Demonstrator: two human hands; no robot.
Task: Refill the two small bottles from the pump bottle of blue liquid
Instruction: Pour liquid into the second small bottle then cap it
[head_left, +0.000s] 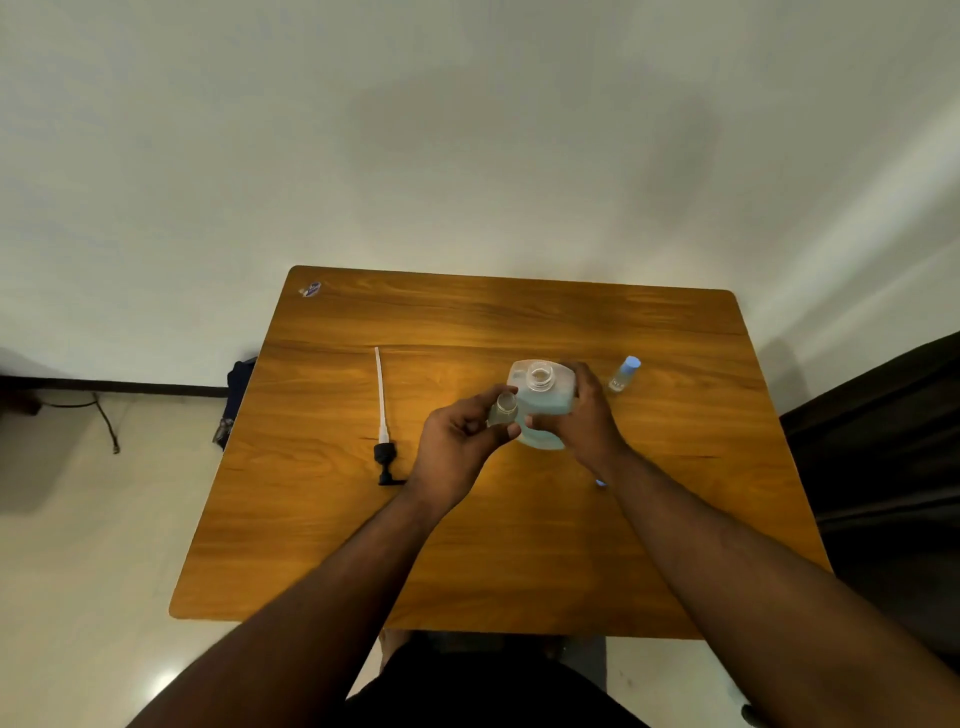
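The large clear bottle of blue liquid (543, 402) stands near the middle of the wooden table (519, 545) with its neck open and the pump off. My right hand (584, 415) grips its right side. My left hand (460, 441) holds a small clear bottle (504, 409), uncapped, right beside the large bottle's left shoulder. The second small bottle (623, 374), with a blue cap on, stands upright to the right. The removed pump head with its long white tube (383, 415) lies on the table to the left. A small blue cap (601, 483) peeks out under my right wrist.
A sticker (310, 289) marks the table's far left corner. A dark bag (239, 379) and a cable (106, 421) lie on the floor at the left. A dark curtain or furniture piece (883, 467) stands close to the right edge.
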